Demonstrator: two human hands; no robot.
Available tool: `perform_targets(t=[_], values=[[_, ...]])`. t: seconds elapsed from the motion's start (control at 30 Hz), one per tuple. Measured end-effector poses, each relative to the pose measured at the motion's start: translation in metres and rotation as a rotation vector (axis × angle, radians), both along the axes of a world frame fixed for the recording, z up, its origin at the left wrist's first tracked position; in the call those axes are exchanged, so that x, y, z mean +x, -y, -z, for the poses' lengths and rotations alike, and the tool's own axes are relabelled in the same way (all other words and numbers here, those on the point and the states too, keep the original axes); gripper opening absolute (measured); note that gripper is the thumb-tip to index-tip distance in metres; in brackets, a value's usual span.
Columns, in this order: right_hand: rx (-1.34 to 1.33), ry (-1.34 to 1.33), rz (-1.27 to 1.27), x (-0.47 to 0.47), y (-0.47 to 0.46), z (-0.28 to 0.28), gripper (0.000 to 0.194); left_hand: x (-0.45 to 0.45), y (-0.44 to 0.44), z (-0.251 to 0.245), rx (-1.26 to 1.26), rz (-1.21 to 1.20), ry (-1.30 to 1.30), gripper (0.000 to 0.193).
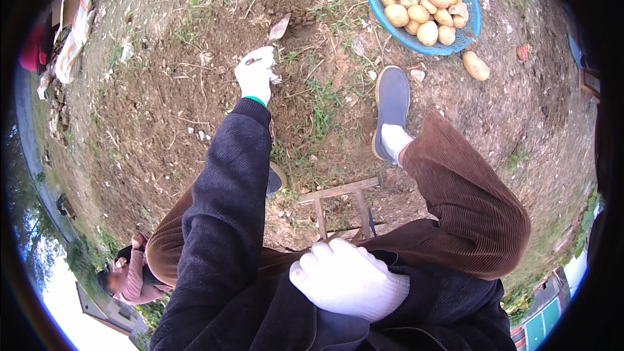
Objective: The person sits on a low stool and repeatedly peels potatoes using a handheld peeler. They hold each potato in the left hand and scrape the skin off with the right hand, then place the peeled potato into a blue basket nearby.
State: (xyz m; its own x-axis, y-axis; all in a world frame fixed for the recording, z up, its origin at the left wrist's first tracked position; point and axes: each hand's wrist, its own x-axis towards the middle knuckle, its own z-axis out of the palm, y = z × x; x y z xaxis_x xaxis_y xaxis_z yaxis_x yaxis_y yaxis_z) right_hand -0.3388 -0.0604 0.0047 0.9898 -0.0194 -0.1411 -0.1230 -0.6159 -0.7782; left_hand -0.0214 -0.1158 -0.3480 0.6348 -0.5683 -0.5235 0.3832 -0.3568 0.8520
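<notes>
My left hand (256, 72), in a white knitted glove, reaches forward low over the brown soil. Its fingers are curled round what looks like the handle of a small hand trowel, whose metal blade (279, 28) shows just beyond them beside loosened earth. My right hand (348, 280), also in a white glove, rests at my lap with its fingers bent; its palm is hidden, so whether it holds anything cannot be seen. A blue plastic basket (374, 14) full of potatoes (427, 33) stands ahead to the right. One loose potato (476, 66) lies on the ground by its rim.
Between my legs is a low wooden frame (339, 190). My right shoe (393, 95) is near the basket; my left shoe (276, 179) is partly hidden by my sleeve. Plastic sacking (73, 53) lies far left. Another person (136, 275) is at lower left.
</notes>
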Motion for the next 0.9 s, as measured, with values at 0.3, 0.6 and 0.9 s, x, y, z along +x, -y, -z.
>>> perform_targets(t=[0.3, 0.6, 0.9], values=[[0.094, -0.072, 0.009, -0.002, -0.008, -0.005, 0.021, 0.015, -0.015, -0.023, 0.054, 0.005, -0.044, 0.022], [0.097, -0.051, 0.042, -0.004, -0.005, -0.005, 0.02, 0.03, -0.01, -0.051, 0.128, 0.233, -0.093, 0.025], [0.086, -0.018, 0.067, -0.002, 0.006, 0.005, 0.021, 0.012, 0.056, -0.035, 0.343, 0.46, 0.031, 0.019]])
